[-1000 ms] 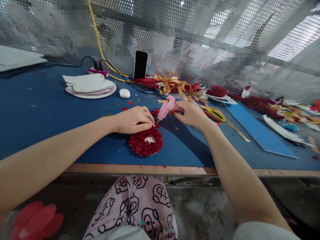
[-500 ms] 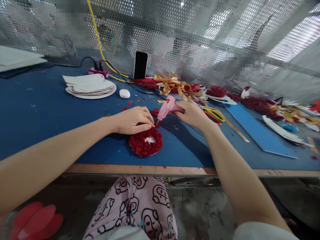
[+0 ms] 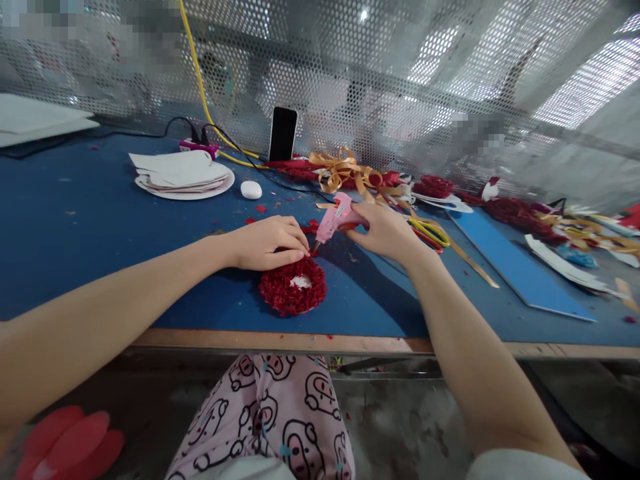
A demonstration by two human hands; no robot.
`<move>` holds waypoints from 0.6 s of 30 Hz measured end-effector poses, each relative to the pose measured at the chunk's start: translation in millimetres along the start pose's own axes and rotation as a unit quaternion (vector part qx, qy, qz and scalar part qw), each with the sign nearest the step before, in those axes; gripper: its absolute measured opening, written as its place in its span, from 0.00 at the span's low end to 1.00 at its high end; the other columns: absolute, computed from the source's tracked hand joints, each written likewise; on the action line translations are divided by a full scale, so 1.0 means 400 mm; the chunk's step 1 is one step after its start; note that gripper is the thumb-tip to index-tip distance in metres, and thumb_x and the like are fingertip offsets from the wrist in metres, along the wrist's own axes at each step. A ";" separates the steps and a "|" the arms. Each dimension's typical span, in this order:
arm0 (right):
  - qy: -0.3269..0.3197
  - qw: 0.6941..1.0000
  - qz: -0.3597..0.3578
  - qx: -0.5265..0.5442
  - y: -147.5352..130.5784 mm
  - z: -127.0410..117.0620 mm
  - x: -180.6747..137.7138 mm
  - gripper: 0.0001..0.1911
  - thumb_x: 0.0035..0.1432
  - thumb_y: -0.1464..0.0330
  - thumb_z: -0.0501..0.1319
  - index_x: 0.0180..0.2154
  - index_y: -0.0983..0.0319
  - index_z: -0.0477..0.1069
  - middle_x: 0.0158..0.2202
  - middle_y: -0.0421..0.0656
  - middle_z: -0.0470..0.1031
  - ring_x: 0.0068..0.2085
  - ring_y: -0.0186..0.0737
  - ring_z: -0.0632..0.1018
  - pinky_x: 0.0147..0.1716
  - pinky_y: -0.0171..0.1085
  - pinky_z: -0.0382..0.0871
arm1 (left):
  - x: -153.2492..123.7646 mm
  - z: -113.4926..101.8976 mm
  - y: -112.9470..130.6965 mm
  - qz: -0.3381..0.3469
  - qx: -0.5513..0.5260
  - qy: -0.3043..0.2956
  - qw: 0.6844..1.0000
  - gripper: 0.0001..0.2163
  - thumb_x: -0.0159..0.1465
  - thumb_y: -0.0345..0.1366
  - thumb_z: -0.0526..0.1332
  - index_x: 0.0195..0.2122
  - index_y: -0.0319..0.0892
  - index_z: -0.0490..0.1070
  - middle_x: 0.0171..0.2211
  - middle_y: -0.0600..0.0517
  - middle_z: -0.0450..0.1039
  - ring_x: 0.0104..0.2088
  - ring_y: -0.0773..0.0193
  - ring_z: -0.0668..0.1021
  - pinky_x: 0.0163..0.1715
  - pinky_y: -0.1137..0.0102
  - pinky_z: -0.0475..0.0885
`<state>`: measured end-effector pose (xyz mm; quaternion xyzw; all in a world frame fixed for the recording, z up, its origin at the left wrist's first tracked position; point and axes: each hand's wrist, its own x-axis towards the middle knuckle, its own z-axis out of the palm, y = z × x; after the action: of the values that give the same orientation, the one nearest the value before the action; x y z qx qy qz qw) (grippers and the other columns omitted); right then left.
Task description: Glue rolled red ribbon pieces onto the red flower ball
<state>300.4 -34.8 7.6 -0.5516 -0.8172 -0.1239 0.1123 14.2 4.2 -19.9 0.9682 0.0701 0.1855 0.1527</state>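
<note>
A pink hot glue gun [image 3: 334, 219] is gripped in my right hand [image 3: 385, 230], its nozzle angled down and left. That nozzle meets a bit of red ruffled strip [image 3: 314, 253] at the fingertips of my left hand [image 3: 275, 243], whose fingers are pinched together on it. Just below, a round disc covered with dark red ruffles [image 3: 293, 290] lies flat on the blue tabletop [image 3: 360, 300], showing a small white patch at its centre. My left hand covers its upper left edge. More red scraps lie behind the fingers.
Behind stand a phone [image 3: 283, 133], a white rounded case [image 3: 251, 190] and stacked white cutouts [image 3: 183, 175]. Gold ribbon [image 3: 345, 172], yellow-handled scissors [image 3: 430, 233] and a blue board [image 3: 515, 263] lie rightward. A purple power strip [image 3: 199, 147] has black cables plugged in.
The view has shifted slightly. Both hands, the glue gun and the red ruffled disc keep nearly the same positions; my right hand's fingers have loosened a little around the gun's handle.
</note>
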 end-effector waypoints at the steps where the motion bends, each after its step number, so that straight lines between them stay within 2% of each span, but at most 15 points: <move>1: 0.002 1.000 -0.002 -0.006 0.000 0.000 0.000 0.10 0.58 0.62 0.61 0.40 0.60 0.72 0.41 0.48 0.79 0.38 0.47 0.76 0.32 0.39 0.60 | 0.000 0.000 0.000 0.000 0.000 0.000 1.000 0.15 0.71 0.37 0.53 0.47 0.40 0.79 0.48 0.44 0.80 0.49 0.54 0.74 0.54 0.58 0.67; 11: 0.002 1.000 -0.006 0.030 0.020 0.012 0.003 0.05 0.60 0.66 0.57 0.34 0.59 0.70 0.37 0.46 0.79 0.35 0.44 0.75 0.34 0.40 0.60 | 0.001 0.000 0.002 -0.003 -0.003 0.002 1.000 0.14 0.71 0.37 0.54 0.47 0.41 0.79 0.48 0.45 0.80 0.49 0.54 0.75 0.54 0.58 0.68; 18: -0.002 1.000 -0.002 0.020 0.016 0.007 0.003 0.06 0.60 0.67 0.56 0.37 0.59 0.72 0.39 0.46 0.80 0.38 0.46 0.76 0.36 0.40 0.61 | 0.001 0.000 0.003 -0.003 -0.008 0.005 1.000 0.14 0.71 0.36 0.54 0.47 0.42 0.79 0.48 0.44 0.80 0.49 0.54 0.75 0.53 0.57 0.68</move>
<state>305.6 -30.4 6.0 -0.5484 -0.8205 -0.1068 0.1210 14.8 3.1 -19.2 0.9657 0.0723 0.1906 0.1611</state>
